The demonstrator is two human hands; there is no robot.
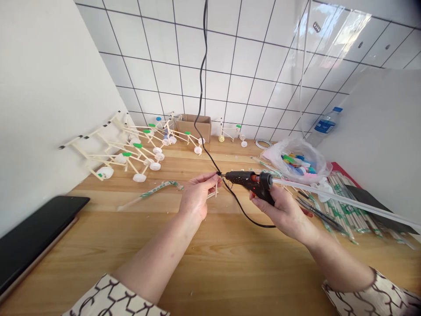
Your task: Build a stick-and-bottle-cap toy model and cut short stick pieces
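In the middle of the view my left hand [196,195] pinches a small piece made of thin wooden sticks [213,193], with a dark bit at its top by the fingertips. My right hand [285,210] is wrapped round the handle of a black glue gun [246,179]. The gun's nozzle points left and meets the dark bit at my left fingertips; whether it touches cannot be made out. A long translucent glue stick [329,193] runs out of the gun's back to the right. The black cord [241,208] passes below the gun.
Several stick models with white wheels [139,177] stand at the left and back. A cardboard box [197,127], a bag of coloured caps [296,164], a bottle [325,126], scissors [324,215] and wrapped sticks [345,206] lie around. A black phone [39,232] is at the left.
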